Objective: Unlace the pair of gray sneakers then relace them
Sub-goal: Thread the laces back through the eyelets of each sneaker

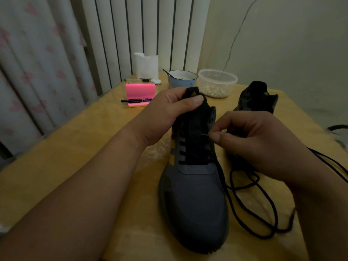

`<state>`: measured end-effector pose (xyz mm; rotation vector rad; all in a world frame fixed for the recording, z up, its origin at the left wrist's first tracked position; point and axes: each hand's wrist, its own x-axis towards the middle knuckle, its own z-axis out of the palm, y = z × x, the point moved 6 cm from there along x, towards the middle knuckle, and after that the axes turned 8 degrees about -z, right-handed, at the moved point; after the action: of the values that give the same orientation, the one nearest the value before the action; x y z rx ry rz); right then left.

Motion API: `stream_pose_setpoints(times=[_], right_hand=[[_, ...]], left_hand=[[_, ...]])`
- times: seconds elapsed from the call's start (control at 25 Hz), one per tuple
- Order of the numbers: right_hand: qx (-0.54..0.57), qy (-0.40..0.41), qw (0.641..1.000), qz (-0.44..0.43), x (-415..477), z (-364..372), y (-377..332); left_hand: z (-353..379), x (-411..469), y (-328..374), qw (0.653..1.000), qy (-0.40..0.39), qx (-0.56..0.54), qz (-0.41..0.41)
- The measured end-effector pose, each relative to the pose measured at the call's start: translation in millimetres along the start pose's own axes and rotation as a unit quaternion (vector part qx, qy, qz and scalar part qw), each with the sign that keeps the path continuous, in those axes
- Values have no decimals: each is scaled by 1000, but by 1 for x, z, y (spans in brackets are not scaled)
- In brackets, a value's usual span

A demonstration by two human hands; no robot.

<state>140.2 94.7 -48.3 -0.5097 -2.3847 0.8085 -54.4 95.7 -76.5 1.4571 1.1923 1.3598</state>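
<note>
Gray sneaker [194, 200] — toe toward the person, heel away

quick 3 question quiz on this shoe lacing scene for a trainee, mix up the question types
1. Fill in: the pen lies on a ___ notepad.
2. True or false: the left hand grips the top of the near sneaker.
3. What does the right hand pinch? A) the pen B) the lace tip C) the notepad

Key: 1 pink; 2 true; 3 B
</note>
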Motion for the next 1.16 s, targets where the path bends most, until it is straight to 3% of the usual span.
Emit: stream_pose_setpoints(times=[0.28,0.44,0.64,0.76,0.96,1.16], right_hand=[[5,7,1000,11,3,2,4],[67,10,997,48,3,10,7],[49,122,985,113,-7,12,6],[20,147,979,141,-19,15,6],[62,175,969,160,-31,23,-2],[181,199,931,248,-33,36,2]], left_hand=[[6,-2,5,999,25,43,7],[10,-3,8,997,32,63,18],[10,-3,10,995,41,84,31],[14,-4,11,994,37,94,34],[15,-5,11,992,46,114,35],[14,-6,12,991,53,121,30]])
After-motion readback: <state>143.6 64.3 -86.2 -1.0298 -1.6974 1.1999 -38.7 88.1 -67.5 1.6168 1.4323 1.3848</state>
